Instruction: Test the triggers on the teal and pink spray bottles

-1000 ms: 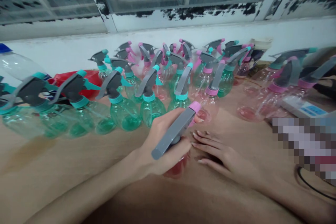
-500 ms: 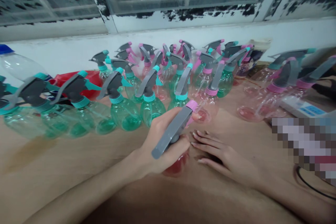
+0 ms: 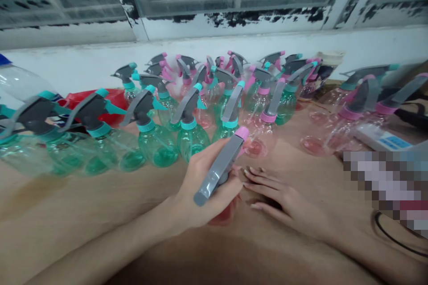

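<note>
My left hand (image 3: 197, 182) is wrapped round the upper part of a pink spray bottle (image 3: 219, 169) with a grey head and pink nozzle. The bottle's base shows below my fingers, apparently on the table, while its neck and most of its body are hidden. To its right, my right hand (image 3: 282, 193) lies palm down on the table, fingers stretched out, holding nothing. Its fingertips are close to the bottle. Just beyond my left hand stand a green spray bottle (image 3: 194, 138) and another pink spray bottle (image 3: 267, 131).
Several green and pink spray bottles fill the back of the table (image 3: 133, 205). A red item (image 3: 117, 102) and a large clear bottle with a blue cap (image 3: 23, 80) are at left. A white box (image 3: 381, 136) and a dark cord (image 3: 394, 240) lie at right.
The head view has shifted slightly. My left fingertip beside the pink nozzle has drawn in a little behind the head. My right hand stays in place.
</note>
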Available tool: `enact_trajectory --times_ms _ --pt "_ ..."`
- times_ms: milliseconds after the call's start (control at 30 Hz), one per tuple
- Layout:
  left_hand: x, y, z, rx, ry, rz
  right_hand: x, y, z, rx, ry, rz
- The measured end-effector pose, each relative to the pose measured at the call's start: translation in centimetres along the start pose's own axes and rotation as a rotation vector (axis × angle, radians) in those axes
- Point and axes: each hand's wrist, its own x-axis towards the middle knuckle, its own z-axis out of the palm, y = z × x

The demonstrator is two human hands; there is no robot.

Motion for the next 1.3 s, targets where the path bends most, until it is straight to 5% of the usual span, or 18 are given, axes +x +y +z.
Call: enact_trajectory --times_ms 1300 --pt "0.3 0.4 -0.3 0.074 -0.001 0.053 -0.1 0.0 -0.1 0.032 0.041 -0.028"
